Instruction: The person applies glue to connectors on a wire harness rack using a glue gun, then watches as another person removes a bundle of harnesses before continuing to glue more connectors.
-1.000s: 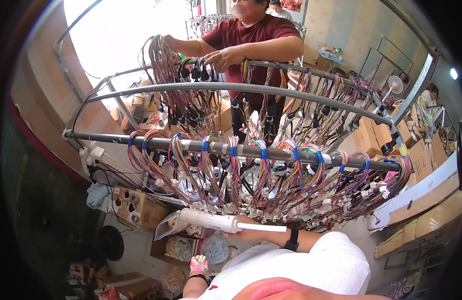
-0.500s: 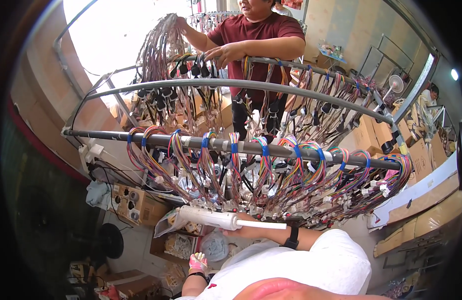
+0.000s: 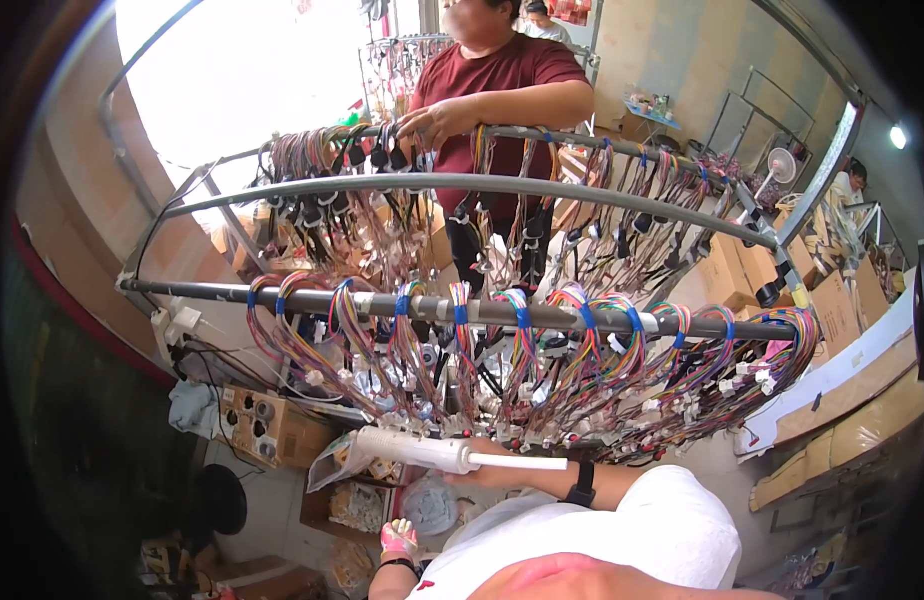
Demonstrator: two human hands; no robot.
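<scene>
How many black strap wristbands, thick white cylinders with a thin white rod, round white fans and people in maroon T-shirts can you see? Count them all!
Black strap wristbands: 2
Thick white cylinder with a thin white rod: 1
Round white fan: 1
Person in a maroon T-shirt: 1
Total: 5

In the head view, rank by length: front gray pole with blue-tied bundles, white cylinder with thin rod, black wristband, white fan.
1. Front gray pole
2. White cylinder with thin rod
3. Black wristband and white fan: too alike to rank
</scene>
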